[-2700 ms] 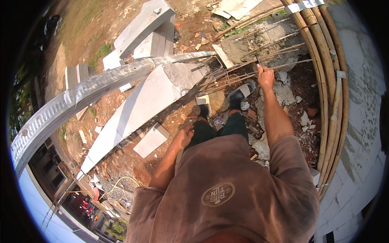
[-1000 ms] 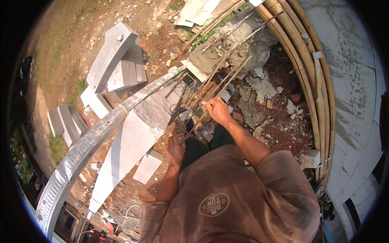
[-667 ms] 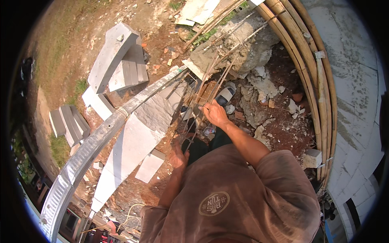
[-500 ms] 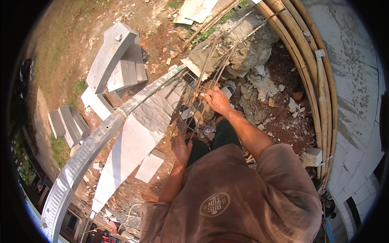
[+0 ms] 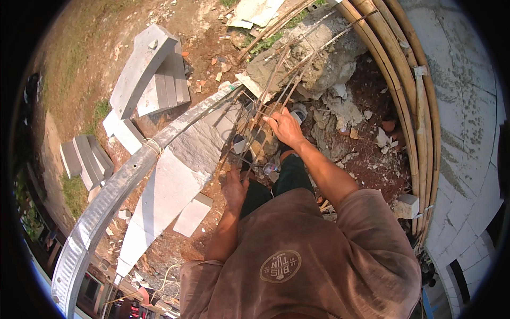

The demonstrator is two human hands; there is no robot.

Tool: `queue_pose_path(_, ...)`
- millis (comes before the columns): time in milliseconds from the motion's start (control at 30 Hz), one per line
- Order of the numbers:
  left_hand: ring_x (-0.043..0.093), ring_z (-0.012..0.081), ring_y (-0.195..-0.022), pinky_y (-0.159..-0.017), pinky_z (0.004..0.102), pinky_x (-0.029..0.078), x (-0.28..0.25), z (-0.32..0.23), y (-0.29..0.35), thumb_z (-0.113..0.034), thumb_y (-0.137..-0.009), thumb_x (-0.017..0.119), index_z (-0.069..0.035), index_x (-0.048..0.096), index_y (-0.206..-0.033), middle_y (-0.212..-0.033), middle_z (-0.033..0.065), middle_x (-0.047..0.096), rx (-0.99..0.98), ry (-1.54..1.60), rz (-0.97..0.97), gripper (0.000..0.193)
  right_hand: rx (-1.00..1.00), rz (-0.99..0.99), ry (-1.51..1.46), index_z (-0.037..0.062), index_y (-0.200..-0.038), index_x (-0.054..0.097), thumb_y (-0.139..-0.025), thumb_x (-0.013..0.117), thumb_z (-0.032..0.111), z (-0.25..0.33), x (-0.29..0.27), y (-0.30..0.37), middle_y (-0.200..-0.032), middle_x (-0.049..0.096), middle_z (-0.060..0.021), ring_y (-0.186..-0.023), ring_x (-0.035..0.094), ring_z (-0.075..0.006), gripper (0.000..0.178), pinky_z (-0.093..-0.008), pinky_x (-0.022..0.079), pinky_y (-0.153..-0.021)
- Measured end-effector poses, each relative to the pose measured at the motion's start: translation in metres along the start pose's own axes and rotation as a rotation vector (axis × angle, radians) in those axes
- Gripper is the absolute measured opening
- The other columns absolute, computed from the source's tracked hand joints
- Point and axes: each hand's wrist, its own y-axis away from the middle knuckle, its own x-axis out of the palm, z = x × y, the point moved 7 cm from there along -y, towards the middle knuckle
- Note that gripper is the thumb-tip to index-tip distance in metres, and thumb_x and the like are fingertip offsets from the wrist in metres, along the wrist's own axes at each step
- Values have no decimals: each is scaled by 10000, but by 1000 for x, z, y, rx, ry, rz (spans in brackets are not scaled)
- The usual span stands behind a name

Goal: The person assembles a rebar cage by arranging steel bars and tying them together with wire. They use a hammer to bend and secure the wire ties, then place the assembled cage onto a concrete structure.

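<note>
A narrow cage of rusty steel rebar (image 5: 257,121), long bars with small cross ties, slants from just in front of my legs up toward a rough concrete lump. My right hand (image 5: 287,129) is closed around a bar on the cage's right side, its fingers curled at a cross tie. Lower down, my left hand (image 5: 234,187) grips the near end of the same cage; some of its fingers are hidden behind the bars. My shoes show partly between and beside the bars.
Grey lightweight blocks (image 5: 146,74) are stacked at the left. A galvanized metal channel (image 5: 133,167) runs beside a pale wall top (image 5: 167,183). The broken concrete lump (image 5: 329,53) stands ahead. Bamboo poles (image 5: 419,122) line the right, with rubble (image 5: 340,133) on the reddish soil.
My left hand and the near end of the cage have shifted slightly left. The right hand keeps its hold in nearly the same place. The whole view has drifted a little.
</note>
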Motion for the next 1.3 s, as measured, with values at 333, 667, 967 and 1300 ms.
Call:
queue_pose_path(333, 595, 362, -950, -755, 450, 498, 11, -9, 8, -227, -755, 713, -55, 318, -1350, -1127, 168, 531, 22, 65, 42, 735, -61, -50, -49, 32, -842, 641, -897, 571, 375, -4, -10, 8, -853, 489, -231, -810, 547, -427, 355, -490, 437, -729)
queue_pose_path(667, 589, 353, -955, -777, 449, 489, 9, -18, 15, -243, -794, 673, -64, 293, -1376, -1090, 149, 522, -50, 114, 126, 718, -98, -58, -34, 17, -913, 623, -884, 612, 338, -12, -11, 10, -860, 491, -210, -798, 534, -418, 322, -479, 432, -694)
queue_pose_path(967, 582, 374, -962, -768, 460, 487, -23, -37, 0, -217, -774, 694, -43, 276, -1378, -1086, 173, 517, -8, 179, 132, 755, -73, -35, -15, 26, -911, 638, -885, 606, 348, -14, -27, -13, -844, 507, -197, -820, 550, -407, 324, -479, 435, -708)
queue_pose_path(1300, 565, 401, -1016, -827, 475, 467, -7, -46, -44, -249, -787, 687, -50, 261, -1391, -1144, 209, 518, 11, 160, 156, 765, 31, -71, 112, 46, -923, 649, -898, 565, 408, -14, -48, -35, -933, 523, -213, -842, 554, -415, 373, -513, 440, -710)
